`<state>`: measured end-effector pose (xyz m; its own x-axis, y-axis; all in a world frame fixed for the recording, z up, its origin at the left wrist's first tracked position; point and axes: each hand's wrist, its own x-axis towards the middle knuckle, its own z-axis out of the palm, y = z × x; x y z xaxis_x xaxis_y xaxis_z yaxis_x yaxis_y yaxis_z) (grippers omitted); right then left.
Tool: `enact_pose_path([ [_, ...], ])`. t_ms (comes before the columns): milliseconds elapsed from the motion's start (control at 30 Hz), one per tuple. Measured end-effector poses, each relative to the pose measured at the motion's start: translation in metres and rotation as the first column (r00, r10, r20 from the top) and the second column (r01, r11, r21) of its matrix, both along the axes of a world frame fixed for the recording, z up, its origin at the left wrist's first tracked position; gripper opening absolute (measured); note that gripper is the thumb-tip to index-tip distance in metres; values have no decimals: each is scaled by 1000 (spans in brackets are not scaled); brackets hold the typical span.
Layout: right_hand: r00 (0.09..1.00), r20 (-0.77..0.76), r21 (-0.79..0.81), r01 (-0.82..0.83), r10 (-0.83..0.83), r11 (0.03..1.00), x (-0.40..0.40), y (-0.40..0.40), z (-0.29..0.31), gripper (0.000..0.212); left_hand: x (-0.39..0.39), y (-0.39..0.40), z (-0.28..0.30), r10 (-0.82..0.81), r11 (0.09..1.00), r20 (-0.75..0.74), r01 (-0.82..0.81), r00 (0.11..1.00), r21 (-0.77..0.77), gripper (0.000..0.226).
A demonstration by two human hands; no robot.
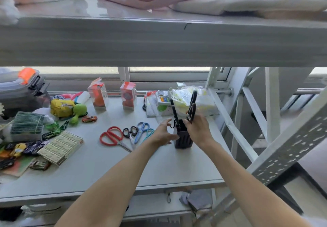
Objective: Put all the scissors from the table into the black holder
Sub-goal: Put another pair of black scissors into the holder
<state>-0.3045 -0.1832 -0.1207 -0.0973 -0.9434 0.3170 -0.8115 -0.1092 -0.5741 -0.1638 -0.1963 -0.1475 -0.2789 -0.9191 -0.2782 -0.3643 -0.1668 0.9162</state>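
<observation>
The black holder (pixel 183 139) stands on the grey table, right of centre, with one pair of black scissors (pixel 175 113) upright in it. My right hand (pixel 197 129) grips a second pair of black-handled scissors (pixel 192 107), handles up, just above the holder's right side. My left hand (pixel 163 133) rests against the holder's left wall, fingers spread around it. On the table to the left lie red scissors (pixel 111 136), small black scissors (pixel 131 132), blue scissors (pixel 141 129) and teal scissors (pixel 149 133).
A wide shelf board (pixel 159 41) hangs overhead. Boxed toys (pixel 98 96), a plastic bag (pixel 191 99) and stationery stand behind the holder. Toy cars, a plush turtle (pixel 77 111), staple boxes (pixel 62 147) and bins crowd the left. Metal rack posts (pixel 272 106) rise at right.
</observation>
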Motion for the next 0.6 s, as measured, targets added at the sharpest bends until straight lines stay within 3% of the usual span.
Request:
enact_pose_path([
  [167, 989, -142, 211, -8, 39, 978, -2, -10, -10, 23, -6, -7, 0, -57, 998, 43, 58, 997, -20, 68],
  [400, 951, -271, 444, -16, 151, 896, 2, -22, -2, 32, -6, -8, -9, -40, 999, -7, 39, 999, -34, 61],
  [600, 959, -198, 525, -69, 201, 848, 4, -22, 7, 27, -6, -9, -12, -40, 999, -27, 39, 999, -30, 66],
])
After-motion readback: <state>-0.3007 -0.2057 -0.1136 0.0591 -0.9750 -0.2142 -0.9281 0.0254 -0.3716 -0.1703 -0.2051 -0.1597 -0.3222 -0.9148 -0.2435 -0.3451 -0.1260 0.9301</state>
